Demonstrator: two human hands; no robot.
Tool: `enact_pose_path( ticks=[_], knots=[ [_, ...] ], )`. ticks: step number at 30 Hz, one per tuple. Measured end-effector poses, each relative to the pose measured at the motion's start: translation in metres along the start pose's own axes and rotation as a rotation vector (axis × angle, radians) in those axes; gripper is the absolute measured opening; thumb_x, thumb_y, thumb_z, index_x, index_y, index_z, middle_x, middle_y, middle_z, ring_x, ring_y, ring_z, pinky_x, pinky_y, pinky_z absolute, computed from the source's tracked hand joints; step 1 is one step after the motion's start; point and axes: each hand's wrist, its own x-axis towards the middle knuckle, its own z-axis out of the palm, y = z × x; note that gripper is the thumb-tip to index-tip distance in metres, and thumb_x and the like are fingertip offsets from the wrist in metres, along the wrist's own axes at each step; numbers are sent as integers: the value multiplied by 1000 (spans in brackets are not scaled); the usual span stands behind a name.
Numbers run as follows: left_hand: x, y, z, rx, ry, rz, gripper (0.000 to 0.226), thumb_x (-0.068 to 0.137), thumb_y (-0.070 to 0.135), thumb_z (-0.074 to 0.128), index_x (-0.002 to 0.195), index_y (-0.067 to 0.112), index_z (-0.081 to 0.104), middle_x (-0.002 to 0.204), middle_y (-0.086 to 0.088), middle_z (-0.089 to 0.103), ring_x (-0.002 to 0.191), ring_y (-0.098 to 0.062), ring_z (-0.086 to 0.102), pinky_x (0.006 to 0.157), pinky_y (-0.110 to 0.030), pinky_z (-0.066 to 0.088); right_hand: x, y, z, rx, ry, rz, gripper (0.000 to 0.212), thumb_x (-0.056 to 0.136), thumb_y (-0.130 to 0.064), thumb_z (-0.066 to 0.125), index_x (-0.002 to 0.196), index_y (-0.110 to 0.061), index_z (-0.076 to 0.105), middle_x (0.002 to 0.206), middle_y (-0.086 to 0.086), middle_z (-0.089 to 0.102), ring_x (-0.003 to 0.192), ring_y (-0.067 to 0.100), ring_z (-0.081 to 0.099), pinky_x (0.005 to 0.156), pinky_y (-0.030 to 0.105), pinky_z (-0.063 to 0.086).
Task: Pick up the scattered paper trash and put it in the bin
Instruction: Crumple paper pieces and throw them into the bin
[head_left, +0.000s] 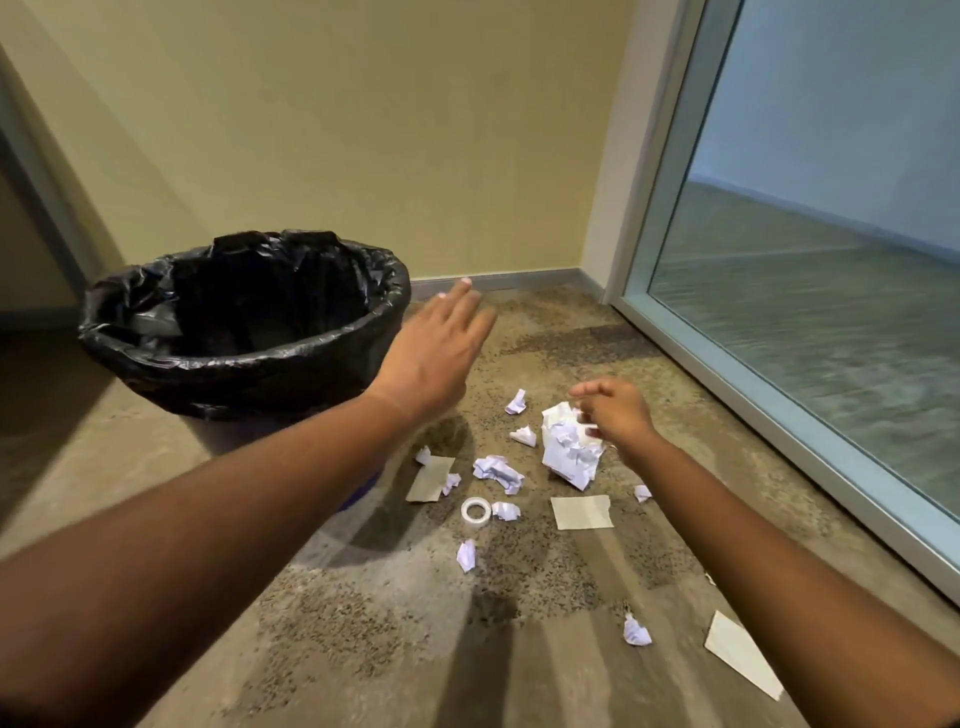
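A bin (244, 358) lined with a black bag stands at the left on the floor. Crumpled white paper lies scattered to its right: a large wad (569, 452), a medium wad (496, 472) and several small scraps (466, 555). Flat beige pieces (582, 512) lie among them. My left hand (434, 353) hovers flat and open beside the bin's right rim, holding nothing. My right hand (613, 410) is over the large wad with its fingers curled against the wad's top; whether it grips the paper is unclear.
A roll of clear tape (476, 512) lies on the floor among the scraps. A glass wall with a metal frame (727, 374) runs along the right. A beige card (743, 654) lies near the front right. The wall stands close behind the bin.
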Motion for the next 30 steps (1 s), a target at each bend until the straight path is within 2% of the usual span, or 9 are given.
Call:
enact_pose_path(
  ticks=[4,7,9,11,17,21,25,27,30],
  knots=[
    [1,40,26,-34,-152,20,67,92,9,44,150,12,11,158,-14,10,148,-29,6,121,-37,12,-15,65,-36,-247,84,54,15,84,-6,54,84,-3,69,78,12,62,69,26,57,59,27,37],
    [-3,67,49,-173,-246,-111,55,90,11,46,142,11,27,147,-15,31,139,-29,28,110,-37,32,-36,109,-61,-416,140,118,18,84,-13,57,68,-15,62,92,22,65,94,32,61,70,27,36],
    [-7,80,64,-255,-369,-207,54,91,16,47,141,11,29,144,-15,34,134,-30,34,106,-39,36,-50,136,-77,-557,148,201,11,85,-17,56,85,-13,66,107,22,62,105,34,57,82,31,42],
    [-9,89,79,-351,-488,-315,56,93,24,48,143,13,27,144,-14,32,135,-31,32,106,-43,36,-61,161,-93,-629,180,271,29,87,-24,54,112,-10,61,120,24,54,115,35,50,96,36,40],
    [-23,116,129,-577,-802,-610,72,91,30,51,150,19,11,154,-23,13,140,-42,23,111,-55,32,-79,203,-119,-669,41,356,56,94,-45,37,143,-18,27,151,10,27,139,30,22,113,38,18],
    [-46,132,155,-601,-800,-667,61,90,26,51,144,8,29,143,-26,36,128,-41,42,103,-46,40,-92,229,-102,-685,114,342,69,82,-72,27,141,-35,26,154,5,19,143,26,10,116,51,8],
    [-63,142,164,-554,-788,-669,44,94,27,42,133,7,42,138,-21,42,125,-35,47,98,-41,47,-117,218,-60,-646,273,258,92,63,-83,22,140,-34,29,153,5,19,144,24,7,117,49,3],
    [-66,144,161,-523,-737,-641,35,96,19,40,131,11,41,138,-16,37,128,-29,42,98,-33,46,-122,222,-39,-705,237,227,113,48,-96,3,142,-37,24,155,4,15,145,24,5,117,48,1],
    [-67,144,162,-544,-647,-594,33,97,6,36,129,10,42,136,-15,36,129,-26,39,98,-30,46,-126,218,-13,-806,114,125,105,52,-91,-2,143,-42,10,155,-6,-3,145,22,-5,115,44,-8]
  ],
)
